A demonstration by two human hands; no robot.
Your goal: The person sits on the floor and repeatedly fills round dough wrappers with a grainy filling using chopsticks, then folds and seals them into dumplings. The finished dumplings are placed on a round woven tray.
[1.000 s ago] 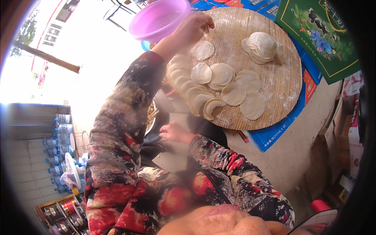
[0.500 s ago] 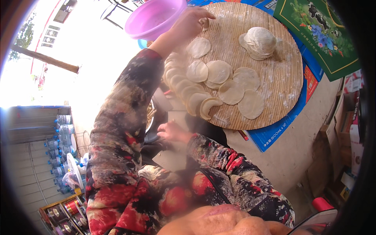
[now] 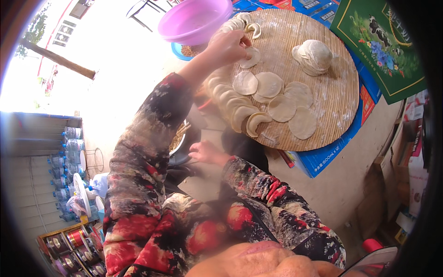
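A round bamboo tray (image 3: 332,83) dusted with flour carries several flat round dough wrappers (image 3: 281,106) and a stack of wrappers (image 3: 314,56). Folded dumplings (image 3: 233,104) line its left edge. My left hand (image 3: 226,46) reaches up over the tray's upper left and pinches the edge of one dough wrapper (image 3: 251,59). My right hand (image 3: 207,152) hangs low in front of my body, fingers loosely apart, beside a metal bowl (image 3: 179,138) half hidden by my left sleeve.
A pink plastic basin (image 3: 194,21) stands past the tray over a small blue bowl (image 3: 181,49). Blue cartons (image 3: 323,159) support the tray, with a green box (image 3: 383,46) at the right. Water bottles (image 3: 69,161) and shelved cans (image 3: 69,240) fill the lower left.
My left hand has come down from near the pink basin's rim onto a wrapper at the tray's upper left and taken hold of its edge. My right hand has stayed put.
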